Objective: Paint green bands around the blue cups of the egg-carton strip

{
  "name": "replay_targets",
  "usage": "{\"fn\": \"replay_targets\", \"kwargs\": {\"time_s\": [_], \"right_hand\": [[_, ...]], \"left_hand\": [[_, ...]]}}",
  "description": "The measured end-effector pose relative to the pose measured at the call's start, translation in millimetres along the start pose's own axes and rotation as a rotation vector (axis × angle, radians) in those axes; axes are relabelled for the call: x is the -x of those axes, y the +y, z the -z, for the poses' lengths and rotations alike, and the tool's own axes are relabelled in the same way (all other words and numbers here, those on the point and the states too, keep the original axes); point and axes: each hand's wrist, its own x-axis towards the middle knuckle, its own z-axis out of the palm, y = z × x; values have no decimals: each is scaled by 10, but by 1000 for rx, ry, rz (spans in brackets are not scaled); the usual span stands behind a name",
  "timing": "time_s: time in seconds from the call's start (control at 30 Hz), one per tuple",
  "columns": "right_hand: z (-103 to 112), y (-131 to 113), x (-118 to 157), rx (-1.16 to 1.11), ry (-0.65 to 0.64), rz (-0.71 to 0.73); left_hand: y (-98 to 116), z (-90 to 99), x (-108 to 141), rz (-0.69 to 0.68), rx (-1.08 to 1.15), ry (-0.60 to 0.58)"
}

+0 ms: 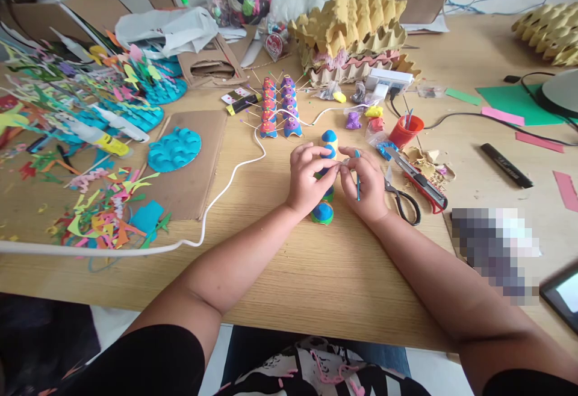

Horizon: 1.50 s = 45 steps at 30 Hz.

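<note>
Both hands meet above a strip of egg carton (322, 212) painted blue and green, which lies lengthwise on the table and is partly hidden by them. My left hand (309, 180) is closed in a pinch, thumb and forefinger tips together. My right hand (366, 186) pinches at the same spot, its fingertips against those of the left. Whatever sits between the fingertips is too small to make out. A thin blue stick (358, 186) is tucked in the fingers of my right hand, pointing down. Beyond the hands stand two painted egg-carton strips (268, 110) with pins sticking out sideways.
On the right lie scissors (406, 204), a red utility knife (422, 182), a black marker (506, 166) and a red cup (406, 131). A white cable (230, 185) crosses the left side, near paper scraps (103, 215) and cardboard (198, 161). Egg trays (347, 23) are stacked behind.
</note>
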Motion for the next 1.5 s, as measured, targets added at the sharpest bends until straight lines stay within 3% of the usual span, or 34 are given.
{"fn": "replay_targets", "kwargs": {"time_s": [0.2, 0.43, 0.6, 0.87, 1.23, 1.5], "right_hand": [[-8, -5, -3, 22, -2, 21], [-9, -59, -10, 74, 21, 86], [18, -64, -11, 50, 29, 59], [-29, 68, 46, 141, 8, -28], [-46, 114, 67, 109, -65, -74], [-42, 105, 58, 116, -16, -80]], "left_hand": [[33, 27, -15, -11, -4, -34], [17, 10, -20, 49, 36, 22], [11, 6, -24, 67, 71, 66], [19, 29, -45, 315, 213, 45], [-43, -12, -6, 444, 363, 55], [38, 45, -34, 367, 279, 8]]}}
